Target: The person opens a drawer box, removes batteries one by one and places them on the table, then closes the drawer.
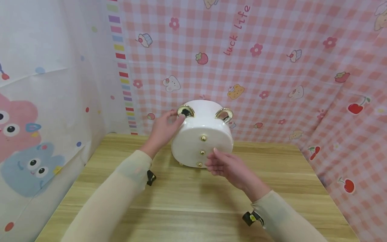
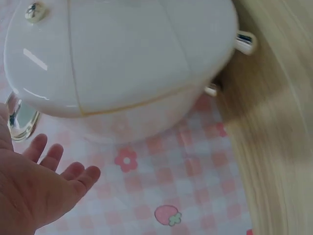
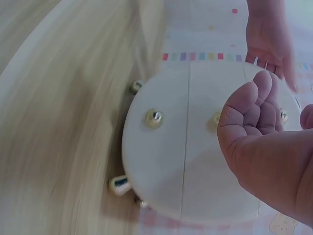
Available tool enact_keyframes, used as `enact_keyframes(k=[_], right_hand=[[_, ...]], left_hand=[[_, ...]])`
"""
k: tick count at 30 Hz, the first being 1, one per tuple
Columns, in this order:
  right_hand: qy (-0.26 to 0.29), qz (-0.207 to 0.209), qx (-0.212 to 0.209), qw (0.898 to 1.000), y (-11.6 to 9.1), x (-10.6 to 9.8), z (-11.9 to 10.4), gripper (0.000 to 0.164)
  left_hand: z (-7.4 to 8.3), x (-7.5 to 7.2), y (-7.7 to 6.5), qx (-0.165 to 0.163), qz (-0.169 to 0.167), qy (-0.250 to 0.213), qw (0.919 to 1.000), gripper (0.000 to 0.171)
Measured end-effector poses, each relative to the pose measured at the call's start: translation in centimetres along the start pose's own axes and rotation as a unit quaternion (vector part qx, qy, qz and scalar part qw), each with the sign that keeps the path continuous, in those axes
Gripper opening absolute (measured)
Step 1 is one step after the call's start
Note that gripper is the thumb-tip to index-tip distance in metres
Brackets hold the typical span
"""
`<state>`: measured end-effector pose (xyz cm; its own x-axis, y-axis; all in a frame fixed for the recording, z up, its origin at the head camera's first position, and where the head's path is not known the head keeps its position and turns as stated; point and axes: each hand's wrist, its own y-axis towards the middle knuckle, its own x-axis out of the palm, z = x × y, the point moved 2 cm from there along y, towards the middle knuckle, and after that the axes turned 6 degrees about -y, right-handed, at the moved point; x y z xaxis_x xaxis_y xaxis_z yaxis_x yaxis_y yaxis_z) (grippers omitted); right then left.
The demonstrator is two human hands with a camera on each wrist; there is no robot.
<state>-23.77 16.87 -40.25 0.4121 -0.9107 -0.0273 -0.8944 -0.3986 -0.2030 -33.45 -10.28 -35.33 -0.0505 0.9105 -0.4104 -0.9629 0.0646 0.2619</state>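
Observation:
A glossy white rounded box [image 1: 190,144] stands on the table, with gold ear-shaped loops on top and a column of gold knobs down its front. Seams divide its front face in the right wrist view. My left hand [image 1: 164,129] is at the left gold ear [image 1: 185,111], thumb at its front side; whether it touches the ear is unclear. In the left wrist view, the fingers [image 2: 51,156] of that hand are relaxed and grip nothing. My right hand [image 1: 225,166] hovers before the lower front near the knobs, its fingers [image 3: 252,112] loosely bent around nothing.
The wooden table [image 1: 181,215] extends toward me and to both sides. Close behind the box hangs a pink checked cloth [image 1: 266,74]. A white cloth with cartoon figures [image 1: 60,101] hangs on the left. Small gold feet [image 3: 120,185] hold the box up.

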Motion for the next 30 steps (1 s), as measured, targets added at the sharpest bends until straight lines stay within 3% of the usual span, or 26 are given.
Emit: enact_keyframes(k=[6, 12, 22, 30], right_hand=[[0.018, -0.003, 0.003, 1.000, 1.0, 0.7, -0.7, 0.061], [0.037, 0.001, 0.005, 0.999, 1.8, 1.0, -1.1, 0.059], [0.065, 0.011, 0.009, 0.998, 3.3, 1.7, -1.5, 0.053], [0.082, 0.018, 0.013, 0.996, 4.1, 1.9, -1.8, 0.048]], left_hand=[[0.7, 0.8, 1.0, -0.056, 0.003, -0.035, 0.9978, 0.081], [1.2, 1.3, 1.2, -0.074, 0.008, -0.067, 0.9949, 0.067], [1.3, 1.7, 1.3, -0.068, 0.029, -0.104, 0.9918, 0.041], [1.0, 2.1, 1.6, -0.062, 0.026, -0.102, 0.9924, 0.038]])
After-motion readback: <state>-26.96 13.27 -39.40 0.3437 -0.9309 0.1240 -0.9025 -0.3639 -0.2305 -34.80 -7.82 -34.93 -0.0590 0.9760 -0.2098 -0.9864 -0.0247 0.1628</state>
